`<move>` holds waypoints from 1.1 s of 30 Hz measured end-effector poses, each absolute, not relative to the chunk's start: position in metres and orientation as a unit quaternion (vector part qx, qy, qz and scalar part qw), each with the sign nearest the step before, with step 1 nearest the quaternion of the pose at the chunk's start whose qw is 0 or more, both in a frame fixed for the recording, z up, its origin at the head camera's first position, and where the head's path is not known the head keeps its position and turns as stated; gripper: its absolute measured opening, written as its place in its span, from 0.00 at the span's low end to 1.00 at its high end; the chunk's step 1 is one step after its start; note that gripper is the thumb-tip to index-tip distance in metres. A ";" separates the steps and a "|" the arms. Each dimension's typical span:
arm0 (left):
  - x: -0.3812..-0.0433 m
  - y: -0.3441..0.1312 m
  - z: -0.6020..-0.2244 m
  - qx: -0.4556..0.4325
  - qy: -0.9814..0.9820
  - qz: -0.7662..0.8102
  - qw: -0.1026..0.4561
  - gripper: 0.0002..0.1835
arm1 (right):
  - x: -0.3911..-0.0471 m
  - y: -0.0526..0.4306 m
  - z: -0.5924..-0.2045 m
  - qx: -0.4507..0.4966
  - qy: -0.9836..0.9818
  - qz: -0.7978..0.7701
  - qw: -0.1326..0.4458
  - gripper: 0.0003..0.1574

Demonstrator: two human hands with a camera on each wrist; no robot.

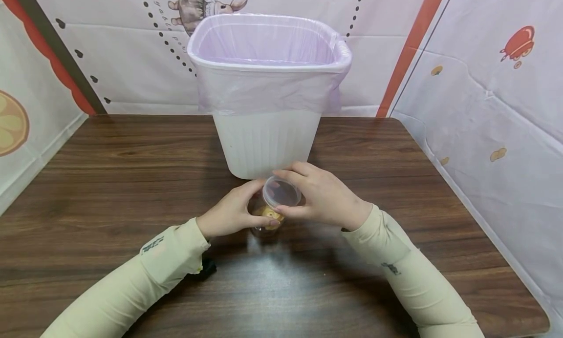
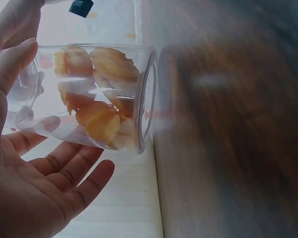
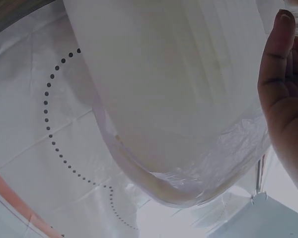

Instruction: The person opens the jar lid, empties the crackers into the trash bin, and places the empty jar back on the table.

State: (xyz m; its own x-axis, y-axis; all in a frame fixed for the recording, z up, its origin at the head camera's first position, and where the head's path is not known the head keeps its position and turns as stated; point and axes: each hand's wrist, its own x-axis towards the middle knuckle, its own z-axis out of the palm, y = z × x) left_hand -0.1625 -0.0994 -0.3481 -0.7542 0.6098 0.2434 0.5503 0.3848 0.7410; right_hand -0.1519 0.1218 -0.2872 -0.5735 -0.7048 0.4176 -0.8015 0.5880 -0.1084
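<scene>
A clear jar [image 1: 264,233] stands on the table in front of the bin. Inside it lie several golden-brown pieces [image 2: 100,121], perhaps dried fruit or pastry; their kind is unclear. My left hand [image 1: 229,212] grips the jar from the left, thumb on the near side and fingers on the far side. Between the thumb and fingers of my right hand [image 1: 324,195] is a round translucent lid [image 1: 283,192], held tilted at the jar's mouth. Whether lid and rim touch cannot be made out. In the right wrist view only part of the right hand shows, at the right edge.
A white bin [image 1: 268,137] lined with a thin purple bag [image 1: 268,86] stands just behind the jar. A small black object [image 1: 205,269] sits by the left sleeve. Printed cloth [image 1: 488,98] hangs around the brown wooden table [image 1: 145,181].
</scene>
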 end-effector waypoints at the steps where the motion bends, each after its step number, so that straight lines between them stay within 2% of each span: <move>1: -0.162 -0.099 -0.348 0.350 0.831 0.431 0.035 0.39 | -0.152 0.122 -0.287 0.434 -0.873 0.145 0.167 0.35; 9: -0.163 -0.100 -0.347 0.356 0.832 0.425 0.028 0.40 | -0.154 0.128 -0.283 0.461 -0.860 0.158 0.151 0.37; 20: -0.163 -0.100 -0.349 0.360 0.830 0.425 0.032 0.41 | -0.157 0.133 -0.280 0.501 -0.840 0.187 0.088 0.38; 33: -0.165 -0.101 -0.350 0.359 0.833 0.420 0.029 0.43 | -0.157 0.134 -0.281 0.513 -0.831 0.193 0.092 0.37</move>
State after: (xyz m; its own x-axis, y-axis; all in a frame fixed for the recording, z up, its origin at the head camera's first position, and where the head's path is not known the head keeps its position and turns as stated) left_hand -0.1647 -0.1008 -0.3503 -0.7408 0.6226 0.2522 0.5732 0.3900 0.7207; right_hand -0.1571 0.1336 -0.2806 -0.4570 -0.8174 0.3508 -0.8884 0.3995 -0.2263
